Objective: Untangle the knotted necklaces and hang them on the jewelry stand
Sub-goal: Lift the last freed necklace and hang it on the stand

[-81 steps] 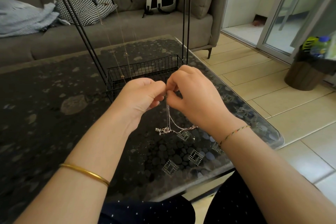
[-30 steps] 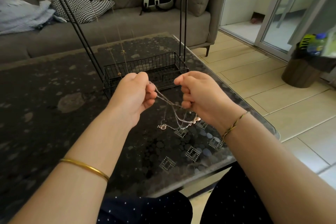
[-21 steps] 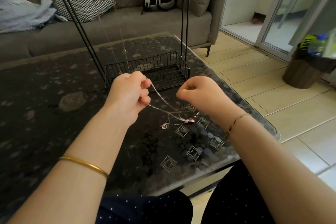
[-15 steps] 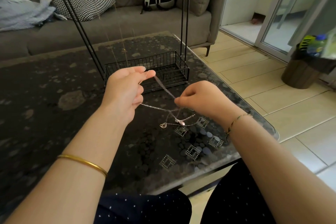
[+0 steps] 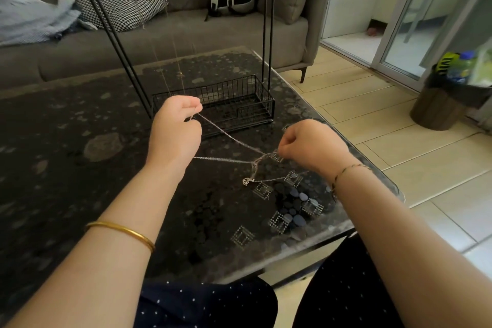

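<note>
Over table, left hand and right hand apparently pinch necklaces.

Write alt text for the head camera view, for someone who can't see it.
The left hand and right hand pull tangled silver necklaces taut over a dark table, the knot close to the right hand. A black wire jewelry stand with a basket base stands behind them.

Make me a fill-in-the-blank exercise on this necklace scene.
The gold bangle sits on the ____ wrist.
The knot in the silver chains lies nearer the ____ hand.
A small pendant dangles ____ the knot.
The jewelry stand's wire basket is ____ in colour.
Missing words: left, right, below, black.
</note>
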Available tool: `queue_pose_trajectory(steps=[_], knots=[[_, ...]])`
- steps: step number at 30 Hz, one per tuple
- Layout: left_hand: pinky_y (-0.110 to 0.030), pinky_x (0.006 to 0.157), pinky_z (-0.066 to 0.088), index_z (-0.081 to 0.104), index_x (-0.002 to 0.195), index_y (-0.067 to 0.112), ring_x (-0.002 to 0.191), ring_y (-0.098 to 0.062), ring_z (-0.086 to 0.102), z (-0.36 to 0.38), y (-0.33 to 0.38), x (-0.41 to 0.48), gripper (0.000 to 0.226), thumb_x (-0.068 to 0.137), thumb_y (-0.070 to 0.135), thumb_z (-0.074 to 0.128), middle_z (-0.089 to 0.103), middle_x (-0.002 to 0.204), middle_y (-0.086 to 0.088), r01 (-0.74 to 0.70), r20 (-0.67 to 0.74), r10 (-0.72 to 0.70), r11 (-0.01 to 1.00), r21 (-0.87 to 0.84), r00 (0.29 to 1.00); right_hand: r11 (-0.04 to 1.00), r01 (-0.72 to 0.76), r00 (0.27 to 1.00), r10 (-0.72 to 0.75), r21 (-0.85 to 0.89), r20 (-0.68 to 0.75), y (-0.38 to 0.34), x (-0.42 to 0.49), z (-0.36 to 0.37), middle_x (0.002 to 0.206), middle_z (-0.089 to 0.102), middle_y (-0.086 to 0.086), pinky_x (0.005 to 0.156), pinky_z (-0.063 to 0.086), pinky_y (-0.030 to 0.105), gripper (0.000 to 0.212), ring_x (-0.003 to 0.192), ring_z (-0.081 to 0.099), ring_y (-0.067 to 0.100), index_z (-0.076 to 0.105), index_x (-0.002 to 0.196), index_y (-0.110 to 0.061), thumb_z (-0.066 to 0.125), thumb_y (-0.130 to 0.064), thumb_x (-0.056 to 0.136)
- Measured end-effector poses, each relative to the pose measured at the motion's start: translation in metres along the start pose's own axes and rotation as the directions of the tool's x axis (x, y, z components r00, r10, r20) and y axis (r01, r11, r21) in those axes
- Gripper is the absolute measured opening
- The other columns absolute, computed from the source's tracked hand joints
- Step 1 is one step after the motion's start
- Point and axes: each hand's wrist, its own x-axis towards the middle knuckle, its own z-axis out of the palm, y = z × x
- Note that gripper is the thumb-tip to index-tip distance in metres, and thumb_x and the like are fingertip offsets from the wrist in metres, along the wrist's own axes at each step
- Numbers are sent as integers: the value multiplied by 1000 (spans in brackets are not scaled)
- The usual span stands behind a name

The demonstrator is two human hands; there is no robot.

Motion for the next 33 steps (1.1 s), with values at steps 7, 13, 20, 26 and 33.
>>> queue_pose_trajectory(steps=[7,13,20,26,33], knots=[[-27,85,34,47,133,21,126,-20,49,-2,-13,2,52,87,-3,46,53,139,3,-114,-24,133,916,385,991,989,-91,988,75,-114,-137,7,0,0,83,67,-1,66,54,35,11,78,63,24,67,76,-24,60,-23,86],[-32,73,37,29,145,21,113,-28,55,5,-11,-2,74,83,5,65,39,147,-5,-92,95,41,773,628,995,987,-121,970,95,-107,-225,9,1,-2,83,63,0,61,46,30,11,76,60,25,65,84,-17,54,-19,86],[-43,94,50,3,151,32,129,-33,44,11,-19,-4,111,73,17,81,-25,157,-6,-54,299,-321,596,801,899,969,-18,980,66,246,-187,6,4,2,66,58,2,78,54,48,23,99,59,33,53,62,-19,52,-28,83],[-44,97,48,9,151,24,132,-37,40,5,-23,-4,106,74,19,81,-24,156,-11,14,228,-395,523,852,890,940,-21,934,141,342,-329,10,7,0,72,58,4,77,51,42,19,82,57,28,56,80,-10,44,-22,87],[-39,93,49,28,143,16,111,-31,51,5,-28,-4,84,76,18,79,15,139,-13,85,179,-406,553,829,896,555,-46,988,147,830,-44,-3,-3,-3,65,48,3,41,48,23,16,45,44,13,50,99,-6,34,-8,96]])
